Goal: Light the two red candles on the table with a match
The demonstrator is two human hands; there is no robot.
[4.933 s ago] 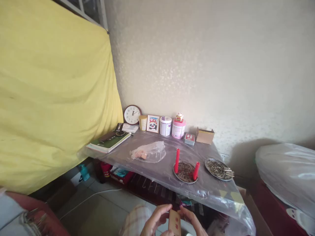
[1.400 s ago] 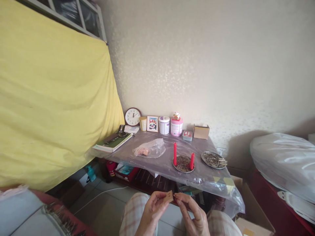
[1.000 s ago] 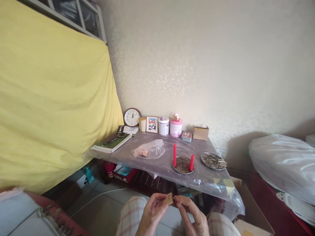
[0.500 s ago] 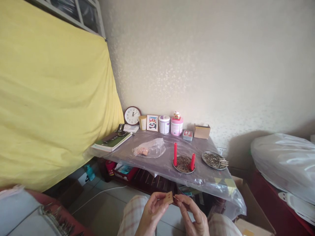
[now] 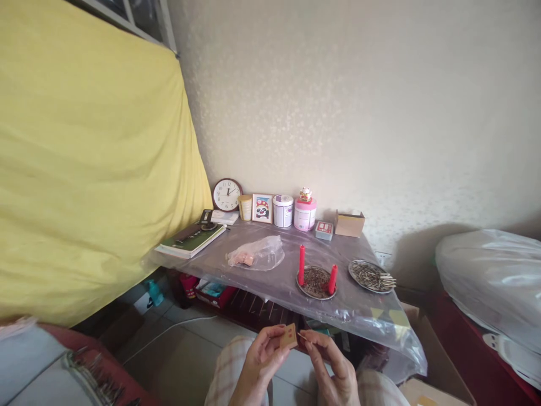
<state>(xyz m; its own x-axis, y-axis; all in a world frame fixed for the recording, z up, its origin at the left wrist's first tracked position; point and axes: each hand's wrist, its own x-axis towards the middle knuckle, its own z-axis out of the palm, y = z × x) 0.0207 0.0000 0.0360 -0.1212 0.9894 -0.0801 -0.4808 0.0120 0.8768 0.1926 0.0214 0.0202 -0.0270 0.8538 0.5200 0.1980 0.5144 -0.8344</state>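
At the bottom of the view, above my lap, my left hand (image 5: 260,361) pinches a small tan matchbox (image 5: 289,336) with red marks. My right hand (image 5: 329,366) is right beside it, its fingertips pinched on a thin matchstick (image 5: 301,336) whose tip meets the box's side. Beyond my hands, on the low plastic-covered table (image 5: 274,285), two red candles (image 5: 301,264) (image 5: 333,279) stand upright in a round metal plate (image 5: 316,282). A second metal plate (image 5: 372,276) to its right holds several spent sticks.
Along the wall stand a clock (image 5: 227,194), a framed picture (image 5: 262,208), two round tins (image 5: 283,210), a small red box (image 5: 324,230) and a cardboard box (image 5: 350,223). Books (image 5: 190,239) and a plastic bag (image 5: 256,255) lie left. A yellow sheet (image 5: 93,169) hangs left; a wrapped bundle (image 5: 490,282) sits right.
My hands went from holding the matchbox upright between them to my left hand holding it alone with my right pressing a matchstick to its side. Over the last second they have barely moved.
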